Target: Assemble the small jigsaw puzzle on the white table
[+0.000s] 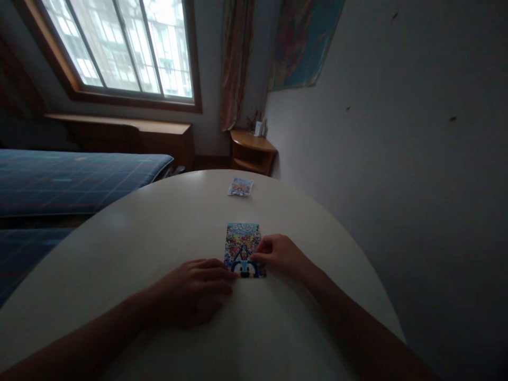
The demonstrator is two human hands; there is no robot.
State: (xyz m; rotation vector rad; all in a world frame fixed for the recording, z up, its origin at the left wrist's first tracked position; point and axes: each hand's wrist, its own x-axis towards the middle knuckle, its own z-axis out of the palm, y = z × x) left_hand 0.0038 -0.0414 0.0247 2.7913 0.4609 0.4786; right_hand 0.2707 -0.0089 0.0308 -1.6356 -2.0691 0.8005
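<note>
A colourful cartoon picture card (242,244) lies flat on the round white table (159,227) in front of me. My left hand (194,293) rests palm down on the table, fingers stretched toward the card's near left corner and touching its edge. My right hand (280,254) is curled, its fingertips pinching the card's near right edge. A second, smaller colourful card (240,187) lies alone farther back on the table, out of reach of both hands.
A grey wall runs close along the table's right side. A bed with a blue plaid cover (67,180) stands to the left. Beyond are a window (123,45), a wooden corner shelf (252,151) and a curtain (236,58).
</note>
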